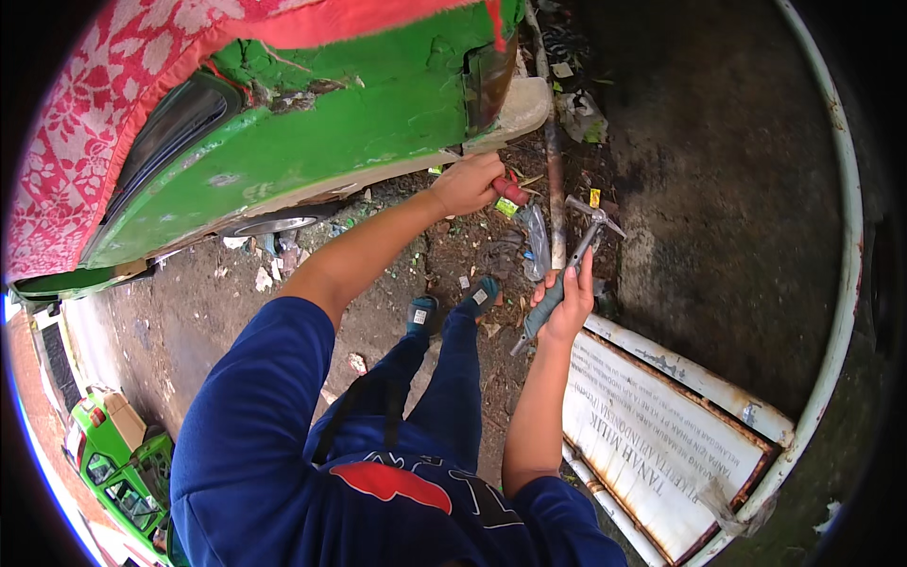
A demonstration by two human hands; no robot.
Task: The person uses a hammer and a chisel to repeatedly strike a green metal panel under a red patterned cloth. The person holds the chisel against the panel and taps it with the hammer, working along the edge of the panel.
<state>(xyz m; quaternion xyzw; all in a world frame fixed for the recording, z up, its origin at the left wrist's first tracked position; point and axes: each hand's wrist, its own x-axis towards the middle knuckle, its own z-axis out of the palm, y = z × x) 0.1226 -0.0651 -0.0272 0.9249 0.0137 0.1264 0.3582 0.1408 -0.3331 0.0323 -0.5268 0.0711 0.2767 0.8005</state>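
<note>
The left hand (pixel 468 184) is gripping a red-handled tool (pixel 511 192) against the lower edge of the green vehicle body (pixel 321 142) (paint chipped there). The right hand (pixel 567 302), lower and apart, is closing around a grey-handled hammer (pixel 567 269), head pointing up.

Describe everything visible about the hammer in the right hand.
The hammer is a small claw hammer with a grey metal head and a slim metal shaft that runs into a dark grey-green grip. The right hand wraps loosely around the grip, fingers curled over it, with the butt end poking out below the palm. The tool is tilted, head up and to the right, claw pointing away. It is held in the air above littered dirt ground, touching nothing but the hand.
</note>
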